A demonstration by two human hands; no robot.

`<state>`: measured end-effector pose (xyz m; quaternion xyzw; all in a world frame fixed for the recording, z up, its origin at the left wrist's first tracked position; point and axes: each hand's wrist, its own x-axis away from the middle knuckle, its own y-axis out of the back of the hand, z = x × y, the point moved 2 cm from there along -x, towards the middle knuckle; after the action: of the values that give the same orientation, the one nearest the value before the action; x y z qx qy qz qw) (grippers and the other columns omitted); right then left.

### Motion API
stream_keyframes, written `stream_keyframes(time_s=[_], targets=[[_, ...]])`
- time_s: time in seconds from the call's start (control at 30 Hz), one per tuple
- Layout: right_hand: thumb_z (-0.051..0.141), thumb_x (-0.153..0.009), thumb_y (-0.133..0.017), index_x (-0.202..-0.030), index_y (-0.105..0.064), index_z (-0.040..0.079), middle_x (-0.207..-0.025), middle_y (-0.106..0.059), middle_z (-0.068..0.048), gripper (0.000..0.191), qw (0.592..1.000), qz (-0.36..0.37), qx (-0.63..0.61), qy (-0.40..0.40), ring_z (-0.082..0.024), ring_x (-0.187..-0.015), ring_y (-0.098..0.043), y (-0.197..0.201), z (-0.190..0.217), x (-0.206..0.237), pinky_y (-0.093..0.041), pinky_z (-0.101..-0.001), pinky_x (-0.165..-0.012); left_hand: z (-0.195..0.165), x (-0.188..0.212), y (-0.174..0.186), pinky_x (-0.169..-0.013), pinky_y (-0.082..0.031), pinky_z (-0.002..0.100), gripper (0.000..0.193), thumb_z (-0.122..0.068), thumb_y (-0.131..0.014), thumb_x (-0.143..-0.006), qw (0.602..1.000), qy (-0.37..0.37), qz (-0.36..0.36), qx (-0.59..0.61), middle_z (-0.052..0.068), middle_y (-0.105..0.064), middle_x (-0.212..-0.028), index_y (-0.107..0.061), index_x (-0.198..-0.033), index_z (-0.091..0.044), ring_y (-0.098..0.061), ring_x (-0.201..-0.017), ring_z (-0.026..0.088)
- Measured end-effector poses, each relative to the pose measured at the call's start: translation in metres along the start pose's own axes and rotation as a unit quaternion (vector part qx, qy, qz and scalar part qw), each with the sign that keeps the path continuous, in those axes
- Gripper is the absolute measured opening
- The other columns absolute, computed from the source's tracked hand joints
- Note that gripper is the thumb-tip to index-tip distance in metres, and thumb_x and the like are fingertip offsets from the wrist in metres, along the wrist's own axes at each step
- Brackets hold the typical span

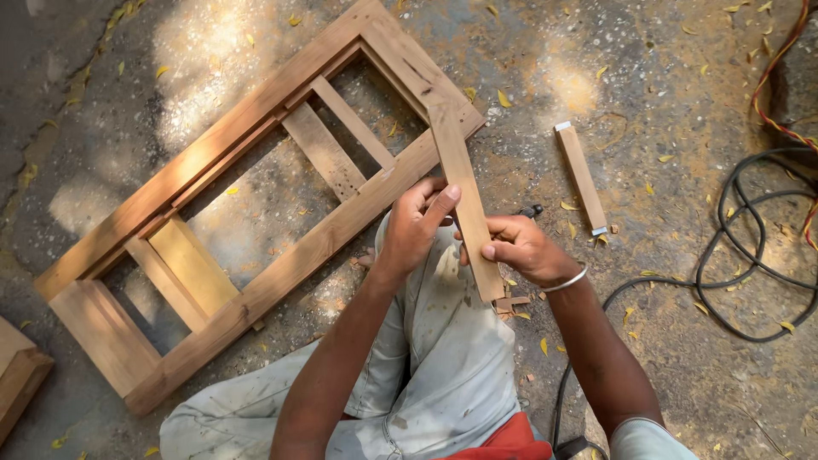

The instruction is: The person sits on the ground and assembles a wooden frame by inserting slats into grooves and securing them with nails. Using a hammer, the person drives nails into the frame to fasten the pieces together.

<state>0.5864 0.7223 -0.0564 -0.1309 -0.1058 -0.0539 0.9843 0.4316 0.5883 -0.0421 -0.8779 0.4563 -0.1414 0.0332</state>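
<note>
The wooden frame [256, 204] lies on the ground [665, 77] at the left. The wooden strip [464, 200], between both hands, rests its far end on the frame's right corner. A short wood piece [582, 177] lies right of it, and cables [750, 247] lie further right.

A single head-worn view looks steeply down from above the seated person, close over the left hand [415, 226] and right hand [520, 249] near the bottom centre. It takes in the wooden frame [256, 204] far left and black cable [741, 255] on the right.
</note>
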Motion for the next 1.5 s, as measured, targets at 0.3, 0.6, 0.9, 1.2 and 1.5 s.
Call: stream_keyframes(time_s=[0.3,0.6,0.9,1.2,1.5], targets=[[0.023,-0.103,-0.058,-0.120,-0.068,-0.003,-0.099,-0.076,-0.010,0.032,0.994,-0.113,0.002,0.013,-0.012,-0.074,-0.066,-0.015,-0.010,-0.053,-0.056,-0.0254,-0.066,0.039,-0.044,0.117,-0.063,-0.062,0.032,0.049,-0.049,-0.059,-0.096,0.981,0.006,-0.183,0.059,0.016,-0.074,-0.080,-0.062,-0.102,-0.002,-0.073,-0.067,0.020],[0.025,-0.105,-0.064,-0.107,-0.072,-0.001,-0.089,-0.072,-0.011,0.028,0.900,-0.369,0.205,-0.111,-0.014,-0.071,-0.063,0.044,-0.110,0.000,-0.050,-0.0281,-0.061,0.131,-0.096,0.269,-0.066,-0.048,0.042,0.070,-0.064,-0.044,-0.101,0.914,0.061,-0.359,-0.176,0.011,-0.061,-0.070,-0.062,-0.074,-0.002,-0.057,-0.067,0.022],[0.023,-0.105,-0.064,-0.107,-0.074,-0.002,-0.086,-0.074,-0.012,0.027,0.851,-0.384,0.315,-0.171,-0.016,-0.073,-0.068,0.063,-0.174,0.043,-0.055,-0.0306,-0.065,0.149,-0.132,0.274,-0.069,-0.050,0.047,0.067,-0.059,-0.041,-0.103,0.883,0.038,-0.387,-0.262,0.018,-0.064,-0.070,-0.062,-0.076,-0.001,-0.063,-0.067,0.030],[0.025,-0.104,-0.063,-0.108,-0.074,-0.001,-0.088,-0.076,-0.012,0.028,0.847,-0.358,0.339,-0.198,-0.018,-0.073,-0.071,0.043,-0.179,0.022,-0.058,-0.0342,-0.068,0.152,-0.135,0.285,-0.060,-0.048,0.045,0.066,-0.061,-0.036,-0.103,0.888,0.062,-0.371,-0.266,0.011,-0.060,-0.064,-0.056,-0.072,-0.006,-0.060,-0.059,0.024],[0.025,-0.105,-0.064,-0.104,-0.074,-0.002,-0.085,-0.074,-0.013,0.029,0.864,-0.358,0.312,-0.167,-0.019,-0.071,-0.068,0.030,-0.178,0.017,-0.055,-0.0339,-0.065,0.144,-0.136,0.288,-0.056,-0.050,0.046,0.069,-0.068,-0.039,-0.099,0.874,0.114,-0.394,-0.262,0.011,-0.061,-0.063,-0.055,-0.065,-0.009,-0.061,-0.057,0.026]])
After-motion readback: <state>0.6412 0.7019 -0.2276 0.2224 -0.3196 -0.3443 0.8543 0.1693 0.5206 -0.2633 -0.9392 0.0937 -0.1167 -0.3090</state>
